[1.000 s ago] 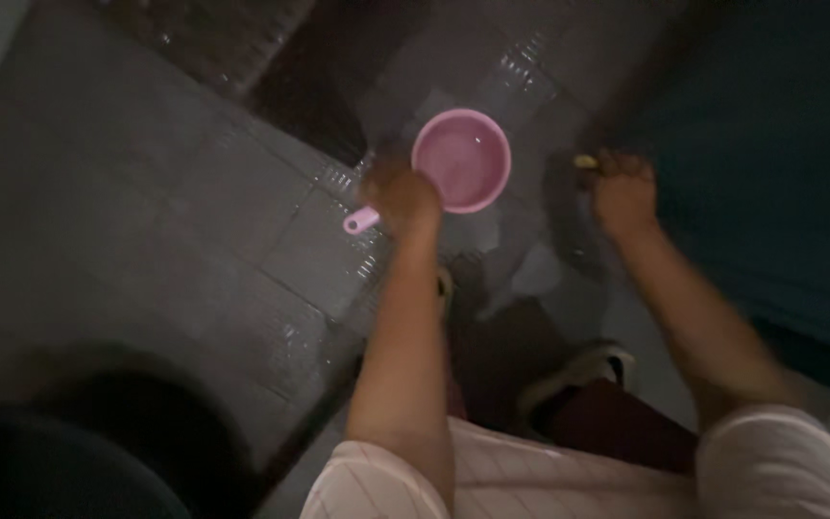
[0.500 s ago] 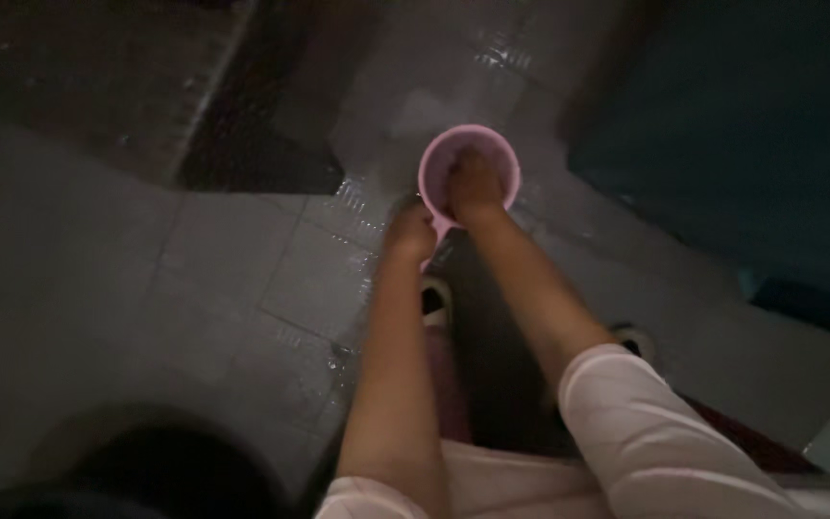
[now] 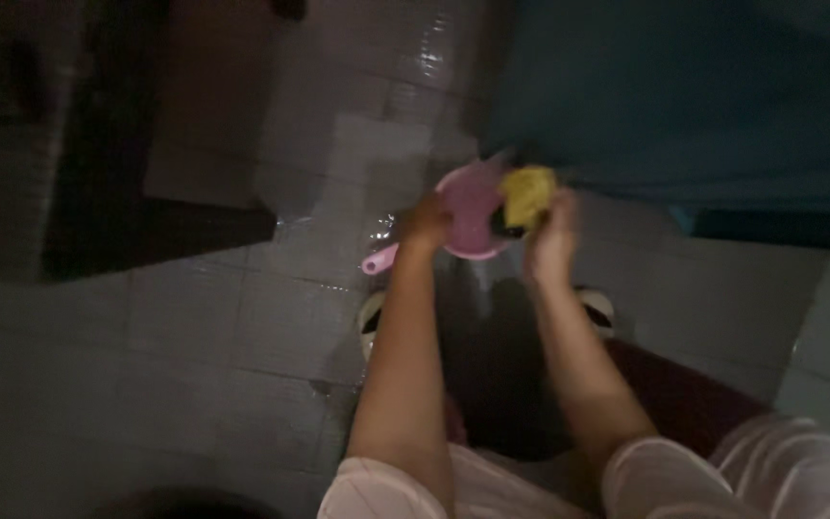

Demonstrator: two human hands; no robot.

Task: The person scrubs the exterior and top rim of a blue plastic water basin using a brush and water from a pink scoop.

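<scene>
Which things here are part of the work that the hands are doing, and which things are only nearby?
In use:
- pink dipper, tilted, held by the left hand with its handle sticking out to the left
- yellow sponge, in the grip of the right hand, at the dipper's rim

Only nearby:
- large teal container
- wet tiled floor
- light slippers on the person's feet

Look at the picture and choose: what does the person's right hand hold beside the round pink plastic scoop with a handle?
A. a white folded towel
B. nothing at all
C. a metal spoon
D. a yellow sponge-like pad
D: the right hand grips a yellow sponge-like pad at the rim of the round pink plastic scoop, which the left hand holds by its handle side.
</scene>
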